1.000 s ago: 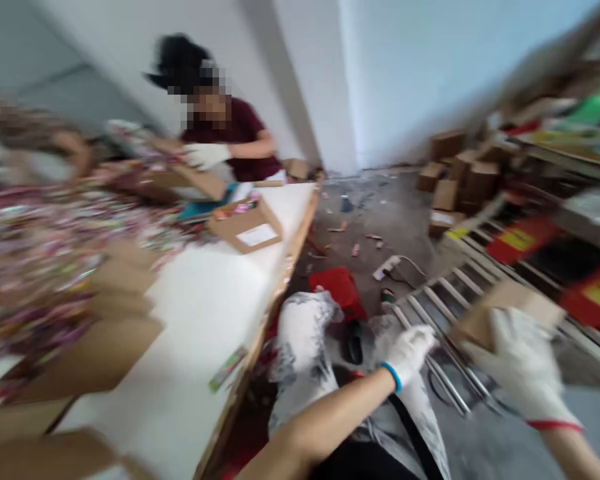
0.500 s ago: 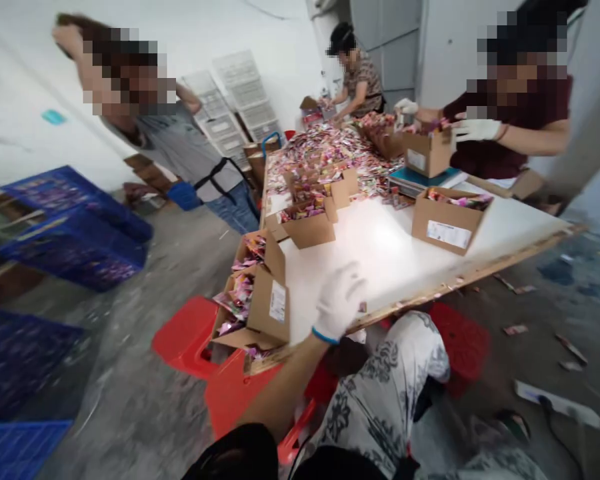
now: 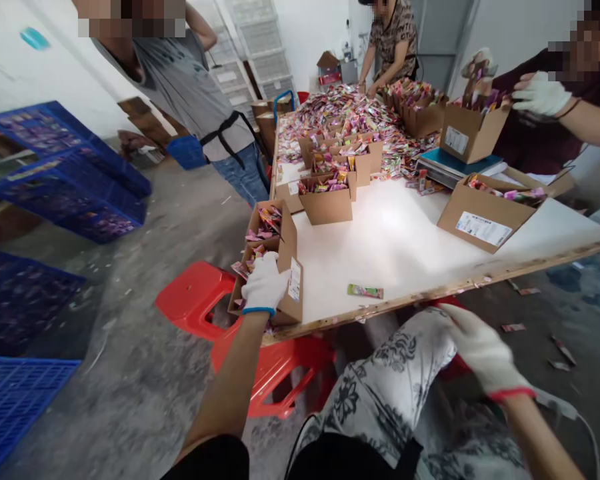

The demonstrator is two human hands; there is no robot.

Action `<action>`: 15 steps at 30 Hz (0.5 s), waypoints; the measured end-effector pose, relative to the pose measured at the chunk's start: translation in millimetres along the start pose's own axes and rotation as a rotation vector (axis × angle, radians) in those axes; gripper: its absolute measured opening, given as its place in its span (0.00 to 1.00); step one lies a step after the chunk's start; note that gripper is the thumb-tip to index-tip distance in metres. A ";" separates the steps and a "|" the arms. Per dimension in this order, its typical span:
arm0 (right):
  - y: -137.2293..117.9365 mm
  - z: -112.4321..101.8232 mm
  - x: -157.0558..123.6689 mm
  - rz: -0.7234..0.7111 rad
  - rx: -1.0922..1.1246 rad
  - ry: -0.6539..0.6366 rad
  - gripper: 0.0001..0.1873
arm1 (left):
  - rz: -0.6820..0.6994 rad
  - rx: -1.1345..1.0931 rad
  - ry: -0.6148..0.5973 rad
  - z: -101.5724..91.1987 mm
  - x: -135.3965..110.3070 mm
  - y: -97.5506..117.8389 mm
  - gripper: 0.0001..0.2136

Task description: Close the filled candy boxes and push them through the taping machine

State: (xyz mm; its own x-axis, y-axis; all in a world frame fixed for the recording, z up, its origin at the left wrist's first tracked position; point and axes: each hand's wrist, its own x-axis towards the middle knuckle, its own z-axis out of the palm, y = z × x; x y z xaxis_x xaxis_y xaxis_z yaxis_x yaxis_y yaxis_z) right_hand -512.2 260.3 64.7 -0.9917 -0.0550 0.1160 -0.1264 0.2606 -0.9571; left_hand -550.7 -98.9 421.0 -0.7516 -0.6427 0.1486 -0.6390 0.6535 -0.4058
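Observation:
My left hand (image 3: 264, 285), in a white glove with a blue cuff, grips the near edge of a cardboard box (image 3: 290, 295) full of colourful packets at the table's near left corner. A second filled box (image 3: 267, 227) stands just behind it. My right hand (image 3: 480, 350), in a white glove with a red cuff, rests on my raised knee in patterned trousers, fingers bent, with nothing visible in it. A single green packet (image 3: 365, 291) lies on the white table (image 3: 395, 247) near its front edge.
Several more filled boxes (image 3: 327, 200) and a heap of packets (image 3: 350, 117) cover the far table. A large box (image 3: 485, 217) stands right. Three other people work around the table. Red stools (image 3: 195, 300) sit below; blue crates (image 3: 65, 173) are stacked left.
My view swung from the floor and shelves on the right back to the table. My left hand went to the corner box and took hold of it; my right hand dropped to my knee.

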 end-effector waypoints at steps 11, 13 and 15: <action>-75.9 44.3 166.5 -0.222 -0.190 -0.214 0.20 | 0.474 -0.168 0.013 36.5 -0.2 10.8 0.20; -94.5 58.7 192.8 -0.237 -0.216 -0.215 0.18 | 0.622 -0.232 -0.008 40.3 5.2 20.9 0.19; -105.9 66.8 221.1 -0.242 -0.237 -0.226 0.18 | 0.732 -0.283 -0.066 40.2 12.3 35.2 0.18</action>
State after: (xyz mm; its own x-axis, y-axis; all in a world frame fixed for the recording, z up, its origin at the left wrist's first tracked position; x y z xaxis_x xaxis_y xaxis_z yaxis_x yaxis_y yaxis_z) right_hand -716.6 156.2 174.0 -0.9059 -0.3462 0.2441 -0.3839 0.4276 -0.8184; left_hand -575.9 -99.9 372.3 -0.9918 -0.0264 -0.1249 -0.0095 0.9909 -0.1340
